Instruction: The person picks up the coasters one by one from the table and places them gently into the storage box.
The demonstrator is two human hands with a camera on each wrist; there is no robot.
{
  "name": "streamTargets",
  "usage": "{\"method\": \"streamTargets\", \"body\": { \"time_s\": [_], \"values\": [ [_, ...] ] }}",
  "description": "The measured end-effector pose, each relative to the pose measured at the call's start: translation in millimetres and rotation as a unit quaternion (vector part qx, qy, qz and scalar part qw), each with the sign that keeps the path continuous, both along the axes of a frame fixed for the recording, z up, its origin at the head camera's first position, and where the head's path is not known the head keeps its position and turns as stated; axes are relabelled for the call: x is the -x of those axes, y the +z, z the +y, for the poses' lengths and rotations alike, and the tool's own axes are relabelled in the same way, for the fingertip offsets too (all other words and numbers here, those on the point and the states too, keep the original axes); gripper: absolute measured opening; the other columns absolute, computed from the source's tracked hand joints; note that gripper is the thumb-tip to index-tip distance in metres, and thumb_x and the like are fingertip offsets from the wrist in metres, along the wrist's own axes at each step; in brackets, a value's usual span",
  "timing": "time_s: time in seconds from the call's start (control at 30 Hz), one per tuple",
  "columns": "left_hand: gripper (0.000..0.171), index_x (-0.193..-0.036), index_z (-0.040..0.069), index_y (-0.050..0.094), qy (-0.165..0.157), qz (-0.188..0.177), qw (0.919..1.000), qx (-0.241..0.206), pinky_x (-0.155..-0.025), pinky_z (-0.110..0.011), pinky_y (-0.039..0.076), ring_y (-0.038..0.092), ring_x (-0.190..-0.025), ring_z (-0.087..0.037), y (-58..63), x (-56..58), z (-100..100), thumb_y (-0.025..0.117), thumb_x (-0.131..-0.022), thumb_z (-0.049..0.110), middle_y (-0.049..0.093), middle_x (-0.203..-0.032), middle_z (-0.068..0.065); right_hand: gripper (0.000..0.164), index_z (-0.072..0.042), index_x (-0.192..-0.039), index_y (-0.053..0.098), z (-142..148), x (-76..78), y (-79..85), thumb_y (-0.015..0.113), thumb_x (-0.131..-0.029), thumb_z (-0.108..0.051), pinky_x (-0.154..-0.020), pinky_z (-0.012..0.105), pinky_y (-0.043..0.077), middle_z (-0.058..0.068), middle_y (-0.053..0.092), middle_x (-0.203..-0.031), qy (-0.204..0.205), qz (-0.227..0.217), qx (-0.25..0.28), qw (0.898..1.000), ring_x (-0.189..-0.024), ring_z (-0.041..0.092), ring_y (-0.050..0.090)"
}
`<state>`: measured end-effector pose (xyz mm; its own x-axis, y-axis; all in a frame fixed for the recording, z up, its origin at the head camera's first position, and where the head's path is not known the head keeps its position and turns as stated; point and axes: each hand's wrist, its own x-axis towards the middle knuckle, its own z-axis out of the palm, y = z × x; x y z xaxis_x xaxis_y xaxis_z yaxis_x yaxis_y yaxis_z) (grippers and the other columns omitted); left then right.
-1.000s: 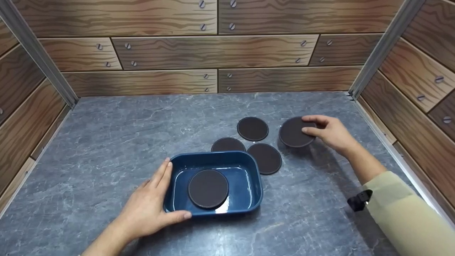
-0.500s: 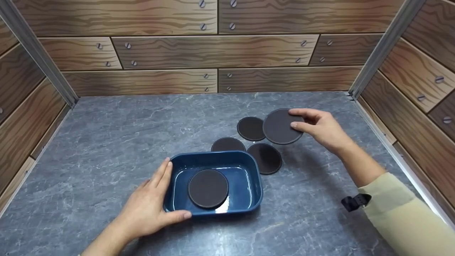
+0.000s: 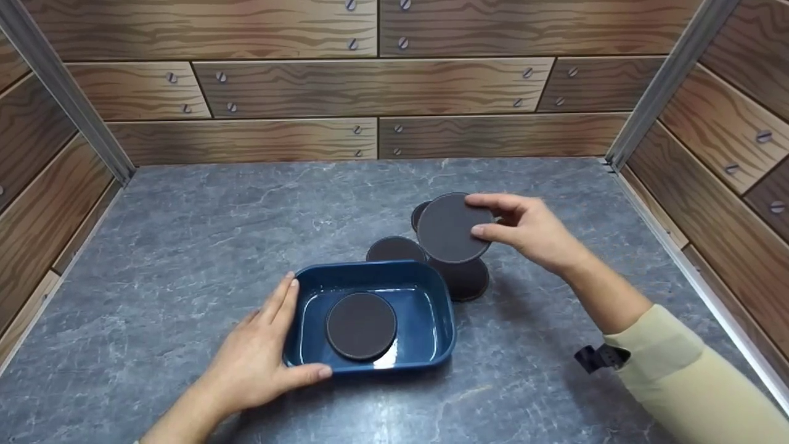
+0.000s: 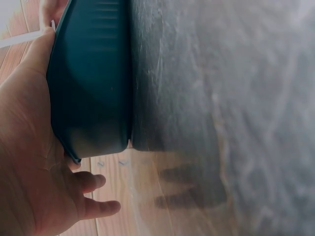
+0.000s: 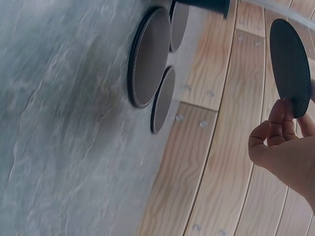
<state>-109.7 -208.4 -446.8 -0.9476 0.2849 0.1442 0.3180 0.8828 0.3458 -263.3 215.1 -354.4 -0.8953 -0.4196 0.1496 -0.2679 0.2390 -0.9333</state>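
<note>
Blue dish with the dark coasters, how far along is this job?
Done: one coaster shows in the blue dish. In hand: the right hand pinches another coaster, off the table; the left hand holds the dish at one end. Left, if all are meant for the dish: three coasters lie on the table, one behind it, one by its corner, one farther back.

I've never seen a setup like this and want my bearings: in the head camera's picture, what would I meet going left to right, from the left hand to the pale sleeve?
Going by their middles: left hand → blue dish → held dark disc → right hand → black wrist device → pale sleeve.
</note>
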Motion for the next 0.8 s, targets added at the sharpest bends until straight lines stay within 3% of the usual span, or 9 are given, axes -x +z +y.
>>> {"method": "streamTargets", "body": {
  "time_s": [0.23,0.5,0.8],
  "values": [
    [0.134,-0.17,0.005,0.017,-0.003,0.003,1.0,-0.005,-0.108,-0.07,0.043,0.052,-0.141,-0.041,-0.2,-0.5,0.1,0.062,-0.078,0.092,0.014,-0.178,-0.009,0.052,0.001,-0.143,0.065,-17.1,-12.3,0.7,0.08,-0.093,-0.001,-0.088,0.033,0.062,0.02,0.068,-0.13,0.047,-0.01,0.016,0.999,-0.101,0.024,0.074],
    [0.135,-0.171,0.006,0.016,-0.001,-0.001,1.0,-0.005,-0.108,-0.071,0.042,0.049,-0.144,-0.041,0.3,-0.6,0.1,0.062,-0.078,0.092,0.014,-0.178,-0.009,0.051,-0.005,-0.141,0.069,-39.9,-25.4,-2.7,0.083,-0.092,-0.007,-0.085,0.031,0.061,0.015,0.068,-0.132,0.081,0.022,-0.022,0.996,-0.097,0.03,0.072],
    [0.135,-0.171,0.006,0.014,-0.003,0.006,1.0,0.005,-0.108,-0.071,0.043,0.049,-0.143,-0.044,0.1,-1.2,-0.1,0.059,-0.079,0.093,0.01,-0.178,-0.008,0.053,-0.004,-0.142,0.068,-66.4,-38.5,-14.4,0.083,-0.091,-0.01,-0.081,0.028,0.059,0.016,0.067,-0.127,0.133,0.046,-0.044,0.989,-0.094,0.029,0.07]
  ]
}}
